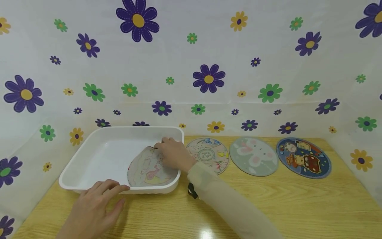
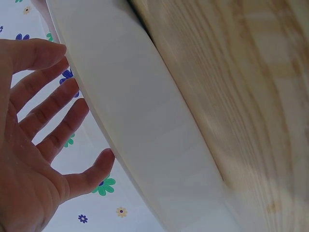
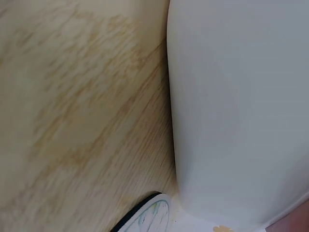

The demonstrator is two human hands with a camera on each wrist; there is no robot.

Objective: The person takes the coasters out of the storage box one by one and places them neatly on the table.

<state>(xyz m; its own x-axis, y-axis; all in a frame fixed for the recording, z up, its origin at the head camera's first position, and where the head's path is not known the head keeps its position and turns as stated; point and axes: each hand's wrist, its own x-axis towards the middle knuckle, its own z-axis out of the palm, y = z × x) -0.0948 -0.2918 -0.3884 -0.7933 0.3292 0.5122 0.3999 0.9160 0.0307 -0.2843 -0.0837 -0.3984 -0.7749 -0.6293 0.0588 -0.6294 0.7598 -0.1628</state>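
Observation:
A round mouse pad (image 1: pixel 149 169) with a pale printed picture leans in the right part of a white plastic tub (image 1: pixel 119 188). My right hand (image 1: pixel 173 154) reaches over the tub's right side and grips this pad by its upper edge, the fingers hiding part of it. In the right wrist view only a sliver of that hand shows at the lower right corner. My left hand (image 1: pixel 96 205) rests its fingertips on the tub's near rim, palm free. The left wrist view shows its fingers (image 2: pixel 50 106) spread and slightly bent along the rim.
Right of the tub, in a row on the wooden table (image 1: pixel 268 205), lie a floral round mouse pad (image 1: pixel 219 156), a green rabbit one (image 1: pixel 253 156) and a dark blue cartoon one (image 1: pixel 304 157). A flower-print sheet (image 1: pixel 173 59) stands behind and at the sides.

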